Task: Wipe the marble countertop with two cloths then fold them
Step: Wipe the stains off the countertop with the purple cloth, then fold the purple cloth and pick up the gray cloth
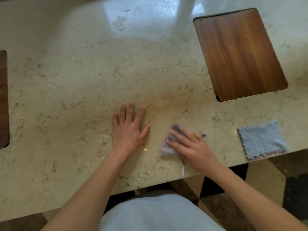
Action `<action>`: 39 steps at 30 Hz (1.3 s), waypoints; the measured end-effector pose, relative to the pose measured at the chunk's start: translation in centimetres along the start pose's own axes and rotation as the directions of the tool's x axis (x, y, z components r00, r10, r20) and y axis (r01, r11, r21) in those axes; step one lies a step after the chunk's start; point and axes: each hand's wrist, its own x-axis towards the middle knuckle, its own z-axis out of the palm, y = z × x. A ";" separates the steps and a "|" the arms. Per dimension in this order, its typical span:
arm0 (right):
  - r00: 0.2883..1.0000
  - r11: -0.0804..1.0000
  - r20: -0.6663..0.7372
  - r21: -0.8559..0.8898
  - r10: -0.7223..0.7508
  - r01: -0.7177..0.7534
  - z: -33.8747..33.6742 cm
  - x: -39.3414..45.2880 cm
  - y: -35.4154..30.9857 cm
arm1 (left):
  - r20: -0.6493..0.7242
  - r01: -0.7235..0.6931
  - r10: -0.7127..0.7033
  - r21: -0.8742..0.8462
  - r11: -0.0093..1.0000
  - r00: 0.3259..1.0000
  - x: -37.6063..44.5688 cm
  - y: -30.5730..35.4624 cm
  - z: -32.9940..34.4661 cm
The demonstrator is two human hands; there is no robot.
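The beige marble countertop (83, 84) fills the head view. My right hand (191, 147) presses flat on a purple-grey cloth (167, 148) near the front edge; the cloth is blurred and mostly hidden under the hand. My left hand (129, 126) lies flat on the bare marble just left of it, fingers spread, holding nothing. A second cloth, light blue and folded into a square (262, 140), lies at the front right edge, apart from both hands.
A brown wooden board (240, 54) is set into the counter at the back right. Another dark wooden inset (3, 99) shows at the left edge. The counter's front edge runs just below my hands, with patterned floor (233, 197) beyond.
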 end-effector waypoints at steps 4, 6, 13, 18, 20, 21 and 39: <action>0.843 0.856 -0.148 0.107 0.517 -0.506 -0.8 3.7 -0.7 | 0.010 0.000 0.000 -0.006 1.000 1.000 -0.2 0.1 -0.6; 0.762 0.782 -0.180 0.098 0.622 -0.616 -0.2 4.5 -4.2 | 0.013 0.005 -0.005 -0.012 1.000 1.000 -0.2 0.3 -0.8; 0.919 0.913 -0.006 0.121 0.393 -0.390 0.9 2.8 -13.9 | 0.003 -0.023 0.023 -0.030 0.999 1.000 -0.4 0.1 -2.1; 0.817 0.758 -0.009 0.381 0.576 -0.530 -2.0 1.8 -11.3 | -0.158 -0.007 -0.043 -0.305 0.952 0.987 -3.9 0.5 -2.5; 0.737 0.661 0.050 0.405 0.674 -0.632 -2.6 1.8 -10.5 | -0.110 0.065 -0.138 -0.502 0.862 0.984 -6.2 1.2 -1.9; 0.713 0.628 0.107 0.397 0.693 -0.669 -2.9 2.0 -10.3 | -0.060 0.113 -0.181 -0.580 0.807 0.982 -7.2 1.4 -1.5; 0.589 0.113 0.356 0.783 0.725 -0.612 -8.6 1.5 -10.1 | 0.256 0.252 -0.007 -0.947 0.201 0.967 -11.3 0.6 -4.4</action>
